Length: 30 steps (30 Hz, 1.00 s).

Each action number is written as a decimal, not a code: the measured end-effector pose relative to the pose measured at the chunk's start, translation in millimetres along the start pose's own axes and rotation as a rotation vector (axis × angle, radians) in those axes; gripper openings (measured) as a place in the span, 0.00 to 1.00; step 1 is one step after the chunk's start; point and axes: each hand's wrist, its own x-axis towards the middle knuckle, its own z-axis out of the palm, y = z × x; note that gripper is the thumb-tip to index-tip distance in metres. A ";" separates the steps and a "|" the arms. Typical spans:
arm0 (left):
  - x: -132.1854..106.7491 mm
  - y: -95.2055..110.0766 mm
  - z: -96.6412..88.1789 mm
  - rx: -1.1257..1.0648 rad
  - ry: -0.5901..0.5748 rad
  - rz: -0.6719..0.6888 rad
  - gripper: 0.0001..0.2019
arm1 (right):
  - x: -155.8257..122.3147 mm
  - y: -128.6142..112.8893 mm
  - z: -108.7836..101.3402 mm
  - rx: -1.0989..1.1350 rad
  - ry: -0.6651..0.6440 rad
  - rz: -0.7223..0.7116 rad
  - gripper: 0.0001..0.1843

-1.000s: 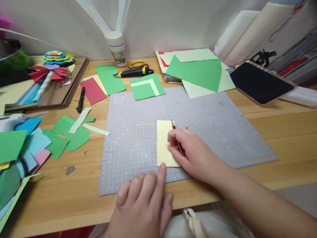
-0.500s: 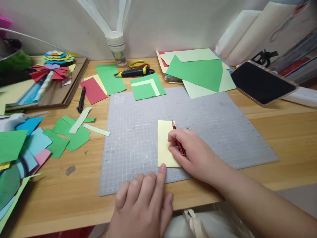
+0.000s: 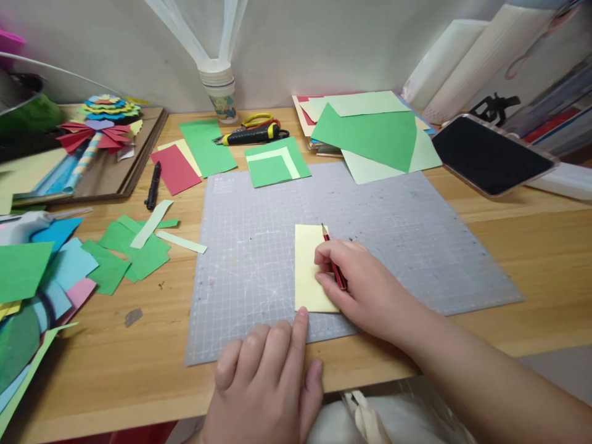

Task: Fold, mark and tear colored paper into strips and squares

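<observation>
A pale yellow rectangle of paper (image 3: 308, 271) lies on the grey cutting mat (image 3: 245, 265). My right hand (image 3: 356, 277) rests over its right side, closed round a dark red and black pencil (image 3: 338, 274) whose sharpened tip points away from me. The pencil's tip shows near the paper's top right corner; whether it touches is hard to tell. With its index fingertip, my left hand (image 3: 268, 376) touches the paper's bottom edge. That hand holds nothing: its thumb stands apart and the other fingers are bent. Part of the paper is hidden beneath my right hand.
Green scraps (image 3: 145, 253) and a black pen (image 3: 153, 185) lie left of the mat. Behind it are a utility knife (image 3: 252, 134), a green card with a pale strip (image 3: 271, 169), stacked paper cups (image 3: 222, 102) and large green sheets (image 3: 370, 135). A phone (image 3: 493, 154) leans at right.
</observation>
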 end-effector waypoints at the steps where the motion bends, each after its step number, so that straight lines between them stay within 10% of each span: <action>1: 0.0 0.5 0.3 -0.003 0.002 -0.004 0.19 | 0.1 -0.4 -0.2 -0.003 0.000 0.001 0.09; 30: -0.3 -0.7 2.2 -0.021 0.035 0.001 0.19 | 0.7 -1.2 0.3 -0.002 0.020 0.009 0.08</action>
